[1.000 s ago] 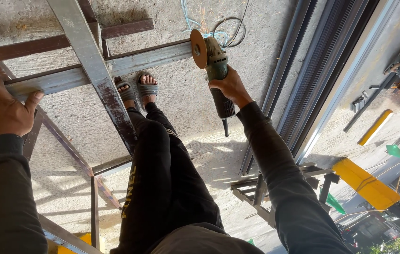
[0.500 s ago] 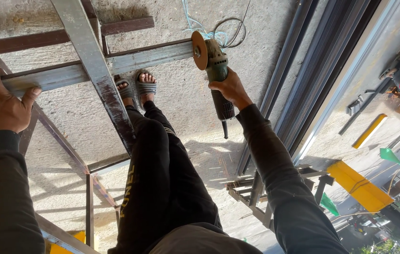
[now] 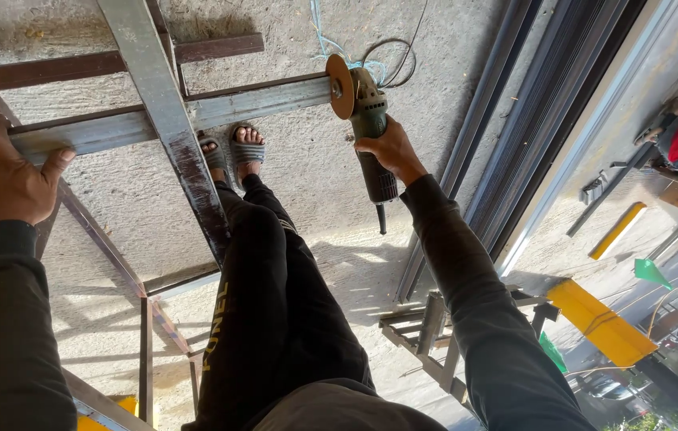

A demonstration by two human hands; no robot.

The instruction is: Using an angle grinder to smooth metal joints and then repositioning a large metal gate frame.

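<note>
My right hand [image 3: 389, 150] grips a green angle grinder [image 3: 367, 120] by its body. Its orange disc [image 3: 340, 76] sits at the right end of a grey steel bar [image 3: 195, 112] that is part of a welded metal frame. My left hand [image 3: 4, 179] presses down on the left end of the same bar, fingers spread over it. A second grey bar [image 3: 165, 120] crosses the first one. My legs in black trousers and my feet in grey sandals [image 3: 235, 150] stand on the concrete floor just behind the frame.
The grinder's black cable [image 3: 391, 56] loops on the concrete with some blue string. Rusty frame bars [image 3: 100, 60] run along the far side. A bundle of long dark metal profiles [image 3: 530, 120] lies at the right. Yellow pieces [image 3: 601, 323] and a small metal stand [image 3: 427, 331] sit nearer me.
The view has shifted slightly. Both hands keep their hold, and the grinder's disc stays at the bar's right end.
</note>
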